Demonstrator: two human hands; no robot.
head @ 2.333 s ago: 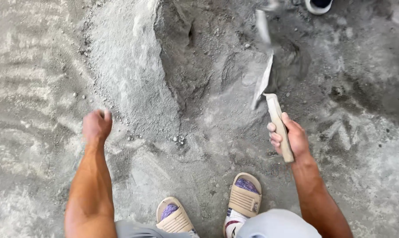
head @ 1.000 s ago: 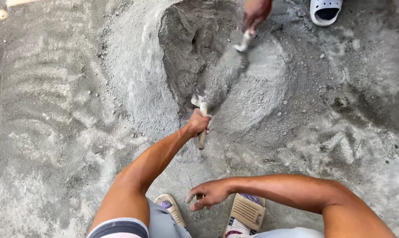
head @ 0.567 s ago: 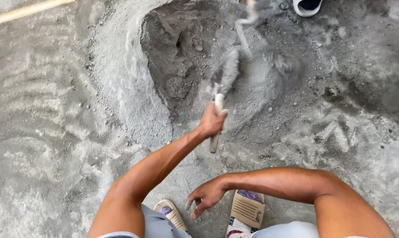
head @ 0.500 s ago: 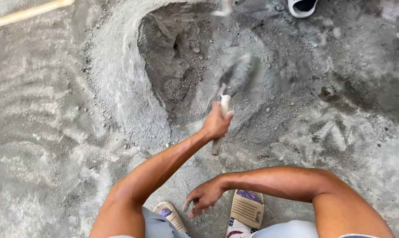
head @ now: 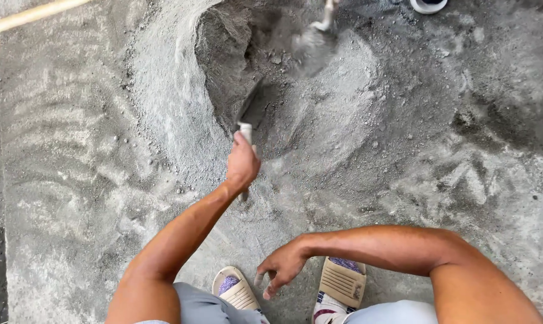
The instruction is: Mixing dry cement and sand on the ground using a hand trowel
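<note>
Trowel (head: 251, 114): its blade is sunk into the hollow of the grey cement pile (head: 343, 108) on the floor. The left hand (head: 242, 163) wraps its fingers around the handle for leverage. The right hand (head: 281, 269) hangs empty, fingers loose, above the sandals (head: 342, 282).

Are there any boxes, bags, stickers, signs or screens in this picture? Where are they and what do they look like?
None show: no package, sign or screen.
Left hand: holds a pale-handled trowel, its dark blade dug into the grey sandy heap.
Right hand: empty, above tan sandals.
Second trowel: blurred, top middle, over the heap.
Pale wooden pole: top left.
White shoe: top edge.
</note>
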